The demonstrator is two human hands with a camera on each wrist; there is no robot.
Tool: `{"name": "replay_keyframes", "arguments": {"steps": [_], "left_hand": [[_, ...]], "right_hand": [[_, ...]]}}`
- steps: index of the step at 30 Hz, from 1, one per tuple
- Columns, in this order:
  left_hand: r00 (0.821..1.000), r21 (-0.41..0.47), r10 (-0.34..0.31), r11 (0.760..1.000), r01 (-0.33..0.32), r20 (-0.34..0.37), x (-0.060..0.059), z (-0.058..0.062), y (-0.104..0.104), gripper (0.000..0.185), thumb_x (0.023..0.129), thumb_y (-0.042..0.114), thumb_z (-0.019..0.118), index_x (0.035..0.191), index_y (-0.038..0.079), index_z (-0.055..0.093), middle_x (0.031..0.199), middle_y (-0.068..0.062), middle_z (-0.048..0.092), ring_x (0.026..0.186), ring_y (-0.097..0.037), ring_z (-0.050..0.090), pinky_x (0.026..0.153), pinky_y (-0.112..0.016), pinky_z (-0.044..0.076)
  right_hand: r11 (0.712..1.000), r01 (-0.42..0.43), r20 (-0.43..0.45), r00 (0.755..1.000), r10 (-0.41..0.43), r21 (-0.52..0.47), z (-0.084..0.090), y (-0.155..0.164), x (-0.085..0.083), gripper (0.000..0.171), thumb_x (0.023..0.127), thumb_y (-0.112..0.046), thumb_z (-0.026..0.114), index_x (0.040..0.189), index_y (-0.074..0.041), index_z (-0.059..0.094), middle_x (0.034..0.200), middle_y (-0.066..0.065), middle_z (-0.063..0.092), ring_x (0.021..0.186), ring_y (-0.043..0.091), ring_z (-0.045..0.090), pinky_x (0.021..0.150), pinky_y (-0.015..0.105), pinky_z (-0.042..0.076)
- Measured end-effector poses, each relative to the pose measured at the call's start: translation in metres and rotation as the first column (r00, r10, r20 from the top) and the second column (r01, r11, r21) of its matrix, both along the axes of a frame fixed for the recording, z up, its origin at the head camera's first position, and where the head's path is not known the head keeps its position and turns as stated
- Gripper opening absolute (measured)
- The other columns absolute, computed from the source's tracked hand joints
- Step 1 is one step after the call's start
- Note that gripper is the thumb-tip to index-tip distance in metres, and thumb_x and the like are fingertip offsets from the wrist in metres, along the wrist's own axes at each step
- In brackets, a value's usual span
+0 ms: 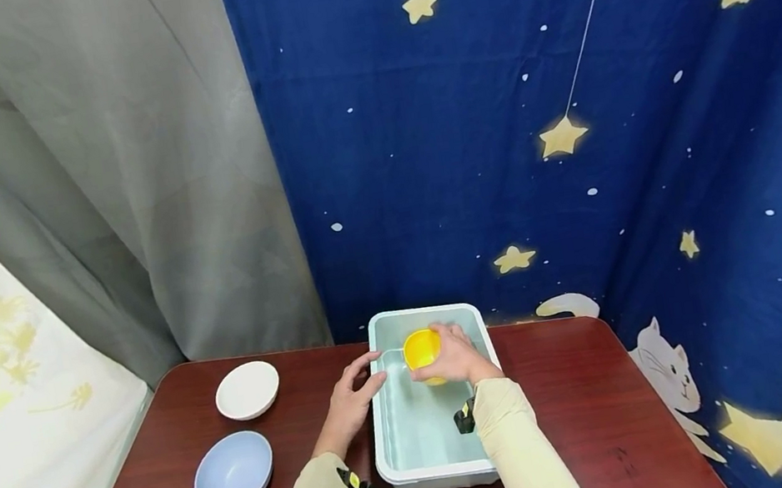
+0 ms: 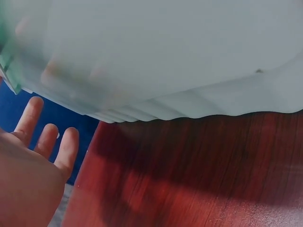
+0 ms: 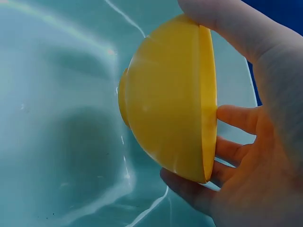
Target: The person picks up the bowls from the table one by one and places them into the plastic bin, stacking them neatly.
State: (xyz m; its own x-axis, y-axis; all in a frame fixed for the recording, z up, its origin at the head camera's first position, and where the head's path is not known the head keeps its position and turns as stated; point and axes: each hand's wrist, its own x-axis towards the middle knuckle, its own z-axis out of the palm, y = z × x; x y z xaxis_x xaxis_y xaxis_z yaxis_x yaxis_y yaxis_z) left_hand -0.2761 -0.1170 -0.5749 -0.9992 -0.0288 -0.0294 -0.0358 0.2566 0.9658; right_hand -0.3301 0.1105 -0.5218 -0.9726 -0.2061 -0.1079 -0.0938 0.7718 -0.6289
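Note:
A yellow bowl (image 1: 417, 348) is tilted on its side inside the pale blue-green tub (image 1: 433, 471). My right hand (image 1: 457, 355) grips its rim, and in the right wrist view the thumb and fingers span the yellow bowl (image 3: 165, 99) from edge to edge. My left hand (image 1: 350, 402) is at the tub's left rim, its fingers extended and holding nothing. In the left wrist view, the left hand's fingers (image 2: 66, 151) spread beside the tub's outer wall (image 2: 199, 101). Water seems to lie in the tub, judging by the glints on its surface.
To the left on the dark red wooden table (image 1: 591, 416) stand a white bowl (image 1: 248, 390) and a light blue bowl (image 1: 234, 472). Behind the table hang a grey curtain (image 1: 192, 181) and a blue curtain with stars (image 1: 422, 146).

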Motion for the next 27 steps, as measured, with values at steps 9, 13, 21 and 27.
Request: {"name": "replay_keyframes", "arguments": {"steps": [9, 13, 21, 27], "left_hand": [[1.0, 0.034, 0.011, 0.999, -0.011, -0.008, 0.003, 0.0, 0.0, 0.043, 0.096, 0.047, 0.068, 0.137, 0.037, 0.061, 0.146, -0.001, 0.056, 0.128, -0.026, 0.055, 0.103, -0.045, 0.051], [1.0, 0.048, 0.009, 0.999, -0.009, -0.01, 0.002, 0.0, 0.0, 0.043, 0.097, 0.045, 0.067, 0.138, 0.035, 0.061, 0.146, -0.003, 0.057, 0.128, -0.026, 0.055, 0.104, -0.044, 0.051], [1.0, 0.043, 0.005, 0.999, -0.006, 0.022, 0.003, 0.001, 0.002, 0.042, 0.097, 0.045, 0.067, 0.138, 0.038, 0.059, 0.146, -0.005, 0.057, 0.126, -0.027, 0.057, 0.105, -0.047, 0.052], [1.0, 0.061, -0.002, 0.998, 0.001, 0.019, 0.002, -0.001, 0.002, 0.044, 0.096, 0.047, 0.068, 0.138, 0.038, 0.059, 0.145, -0.006, 0.059, 0.126, -0.026, 0.058, 0.104, -0.046, 0.052]], "right_hand": [[0.998, -0.023, -0.003, 1.0, 0.023, 0.055, -0.006, -0.006, 0.001, 0.112, 0.066, -0.051, 0.091, 0.154, -0.006, 0.037, 0.138, 0.019, 0.049, 0.12, 0.035, 0.045, 0.099, 0.051, 0.04], [0.997, -0.006, 0.001, 1.0, 0.006, 0.077, -0.009, -0.008, 0.0, 0.114, 0.065, -0.052, 0.091, 0.154, -0.006, 0.037, 0.136, 0.02, 0.049, 0.119, 0.036, 0.045, 0.098, 0.051, 0.04], [0.995, 0.01, 0.039, 0.999, -0.014, 0.103, -0.016, -0.011, 0.0, 0.114, 0.067, -0.051, 0.09, 0.156, -0.008, 0.034, 0.137, 0.02, 0.047, 0.118, 0.036, 0.044, 0.1, 0.052, 0.044], [0.993, 0.018, 0.048, 0.999, -0.024, 0.119, -0.02, -0.011, -0.001, 0.114, 0.066, -0.051, 0.091, 0.155, -0.007, 0.035, 0.135, 0.022, 0.048, 0.118, 0.037, 0.044, 0.101, 0.052, 0.044]]}}
